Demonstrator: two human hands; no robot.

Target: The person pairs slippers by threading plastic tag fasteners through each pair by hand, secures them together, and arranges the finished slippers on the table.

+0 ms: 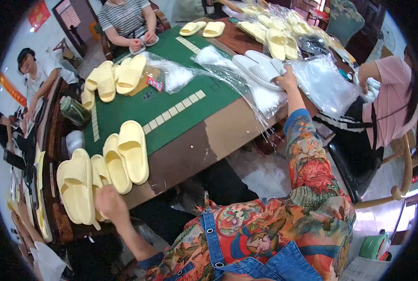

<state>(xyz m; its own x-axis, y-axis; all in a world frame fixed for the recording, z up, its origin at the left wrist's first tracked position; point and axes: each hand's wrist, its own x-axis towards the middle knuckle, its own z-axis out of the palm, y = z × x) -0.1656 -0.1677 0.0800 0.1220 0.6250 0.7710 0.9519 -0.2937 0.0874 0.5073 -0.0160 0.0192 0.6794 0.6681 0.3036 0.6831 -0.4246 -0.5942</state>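
My right hand [288,78] grips the light grey slippers [260,68] by one end, with the fingers closed round it. They are over the far right part of the worktop [183,157], just above a heap of clear plastic [266,99]. I think I hold the end because it is the part closest to me, and one grip there may hold the pair together. A big clear bag [323,82] lies just beside my hand, maybe so it is easy to reach.

My left hand [111,202] is by the near yellow slippers [75,173], at the left end of the worktop. Its fingers look curled, but they are blurry, so I cannot tell if they pinch a slipper. These slippers sit side by side, I guess so that pairs are easy to see.

The grey ones are long from upper left to lower right, slanting down to my hand. The bumpy top is on my hand's side. The near yellow ones are long from me to the far side, with their toes pointing away.
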